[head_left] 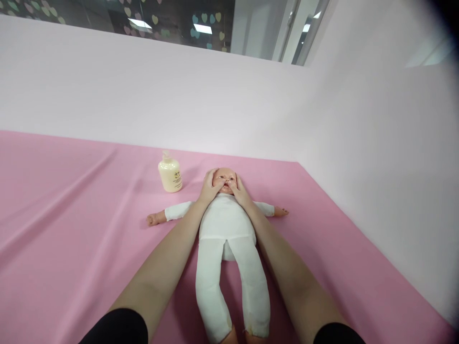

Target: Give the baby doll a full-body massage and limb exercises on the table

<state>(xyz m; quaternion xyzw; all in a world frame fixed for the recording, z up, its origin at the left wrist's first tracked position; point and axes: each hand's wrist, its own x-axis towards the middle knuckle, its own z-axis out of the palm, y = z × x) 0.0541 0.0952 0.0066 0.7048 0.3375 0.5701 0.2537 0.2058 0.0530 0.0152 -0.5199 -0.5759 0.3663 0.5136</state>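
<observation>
A baby doll (pixel 225 224) in a white suit lies on its back on the pink cloth (pixel 71 215), head away from me, arms spread, legs toward me. My left hand (pixel 209 187) cups the left side of the doll's head, thumb laid across its face. My right hand (pixel 239 191) cups the other side, thumb meeting the left one near the nose. Both forearms run along the doll's body.
A cream pump bottle (pixel 169 174) stands upright on the cloth just left of the doll's head. Pale pink walls (pixel 179 95) close the surface at the back and on the right. A window strip runs along the top.
</observation>
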